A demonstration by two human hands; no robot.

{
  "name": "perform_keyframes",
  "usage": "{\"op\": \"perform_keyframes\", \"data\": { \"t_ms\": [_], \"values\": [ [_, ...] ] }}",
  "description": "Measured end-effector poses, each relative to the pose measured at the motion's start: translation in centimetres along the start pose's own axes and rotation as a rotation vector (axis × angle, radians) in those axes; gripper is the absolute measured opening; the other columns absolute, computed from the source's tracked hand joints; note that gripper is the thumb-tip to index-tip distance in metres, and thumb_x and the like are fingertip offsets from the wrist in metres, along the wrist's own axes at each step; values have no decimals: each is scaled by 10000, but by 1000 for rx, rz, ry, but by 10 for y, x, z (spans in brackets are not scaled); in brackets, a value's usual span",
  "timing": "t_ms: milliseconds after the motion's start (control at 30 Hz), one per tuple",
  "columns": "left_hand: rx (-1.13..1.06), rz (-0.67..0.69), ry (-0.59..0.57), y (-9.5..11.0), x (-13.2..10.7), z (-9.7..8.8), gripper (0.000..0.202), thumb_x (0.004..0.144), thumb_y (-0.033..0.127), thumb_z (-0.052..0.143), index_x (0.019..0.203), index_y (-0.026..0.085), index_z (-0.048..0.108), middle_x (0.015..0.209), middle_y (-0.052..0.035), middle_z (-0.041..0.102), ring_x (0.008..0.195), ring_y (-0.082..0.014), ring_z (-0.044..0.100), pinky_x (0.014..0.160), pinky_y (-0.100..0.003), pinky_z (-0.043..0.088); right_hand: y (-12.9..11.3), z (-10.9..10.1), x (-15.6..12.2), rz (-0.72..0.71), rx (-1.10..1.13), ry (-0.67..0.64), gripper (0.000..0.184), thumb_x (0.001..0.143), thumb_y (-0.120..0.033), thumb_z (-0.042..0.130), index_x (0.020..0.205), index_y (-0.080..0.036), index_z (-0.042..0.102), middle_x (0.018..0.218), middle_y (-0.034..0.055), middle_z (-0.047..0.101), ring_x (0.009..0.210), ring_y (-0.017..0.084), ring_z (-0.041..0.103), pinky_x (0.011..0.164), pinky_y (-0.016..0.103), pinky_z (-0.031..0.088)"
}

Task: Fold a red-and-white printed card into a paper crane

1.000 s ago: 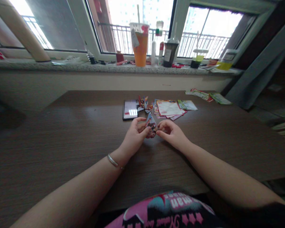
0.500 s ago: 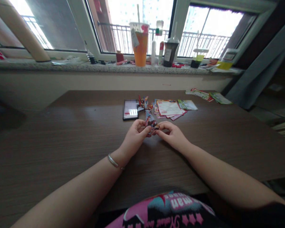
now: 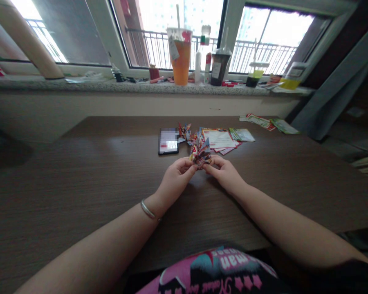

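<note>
1. Nearest the viewer, a pink printed shirt (image 3: 221, 269) is cut off by the bottom edge. Both forearms run forward from it, with a silver bangle (image 3: 147, 209) on the left wrist.
2. The left hand (image 3: 174, 179) and right hand (image 3: 223, 173) meet over the brown surface (image 3: 79, 175). Each grip is pinched tight, thumb against fingers, on the lower edge of a colourful folded paper (image 3: 200, 150). The paper stands up between the two grips and just above them, clear of the surface.
3. The fingertips hide the paper's lower part. Its print is too small to read, and its flaps cannot be counted.
4. Just beyond the grips to the left, a phone (image 3: 168, 141) lies flat with its screen blurred out. Straight beyond sits a small paper figure (image 3: 184, 132), and beyond to the right a fanned stack of leaflets (image 3: 219, 139), partly covered by the held paper.
5. Farther right lie more leaflets (image 3: 268, 123). Farthest off, the windowsill (image 3: 79, 85) carries an orange cup (image 3: 180, 57) and a dark cup (image 3: 219, 67).
6. Half a second ago the paper sat lower and nearer the body, showing one narrow point. It is now raised, farther forward and spread wider, and both hands have moved slightly forward.
</note>
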State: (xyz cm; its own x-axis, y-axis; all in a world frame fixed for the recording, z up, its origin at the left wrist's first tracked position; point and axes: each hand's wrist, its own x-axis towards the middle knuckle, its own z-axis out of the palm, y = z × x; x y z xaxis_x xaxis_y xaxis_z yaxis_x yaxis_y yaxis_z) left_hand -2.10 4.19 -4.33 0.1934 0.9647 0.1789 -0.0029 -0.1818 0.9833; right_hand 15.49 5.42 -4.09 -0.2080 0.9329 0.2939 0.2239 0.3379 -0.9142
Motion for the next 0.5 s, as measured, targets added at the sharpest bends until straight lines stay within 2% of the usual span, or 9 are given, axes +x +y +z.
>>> {"op": "perform_keyframes", "data": {
  "t_ms": [100, 167, 267, 500],
  "values": [
    [18, -4, -4, 1, -1, 2, 260, 766, 379, 684, 866, 143, 645, 919, -61, 702, 828, -165, 650, 765, -268, 499, 0, 1, 0, -37, -65, 58, 199, 761, -379, 666, 679, -197, 668, 1042, 71, 650, 1043, 215, 581, 935, 376, 449],
    [36, -18, 3, 2, -2, 2, 266, 767, 377, 689, 896, 148, 649, 886, -54, 714, 799, -163, 657, 738, -262, 498, 0, 2, -1, -31, -79, 91, 186, 749, -384, 670, 719, -201, 684, 1082, 82, 626, 1049, 222, 579, 805, 340, 510],
    [88, -35, 44, 1, -3, 3, 248, 766, 373, 697, 875, 154, 657, 837, -43, 722, 758, -159, 661, 696, -247, 491, 1, 4, -2, -42, -106, 121, 190, 746, -390, 669, 732, -200, 683, 1099, 93, 612, 1036, 227, 584, 640, 286, 524],
    [14, -104, 109, 2, -2, 6, 249, 726, 349, 730, 850, 139, 678, 872, -60, 733, 790, -173, 667, 729, -264, 504, -2, 8, -3, -56, -134, 125, 184, 757, -376, 659, 773, -196, 694, 1092, 98, 641, 1031, 230, 597, 603, 273, 521]
  ]
}}
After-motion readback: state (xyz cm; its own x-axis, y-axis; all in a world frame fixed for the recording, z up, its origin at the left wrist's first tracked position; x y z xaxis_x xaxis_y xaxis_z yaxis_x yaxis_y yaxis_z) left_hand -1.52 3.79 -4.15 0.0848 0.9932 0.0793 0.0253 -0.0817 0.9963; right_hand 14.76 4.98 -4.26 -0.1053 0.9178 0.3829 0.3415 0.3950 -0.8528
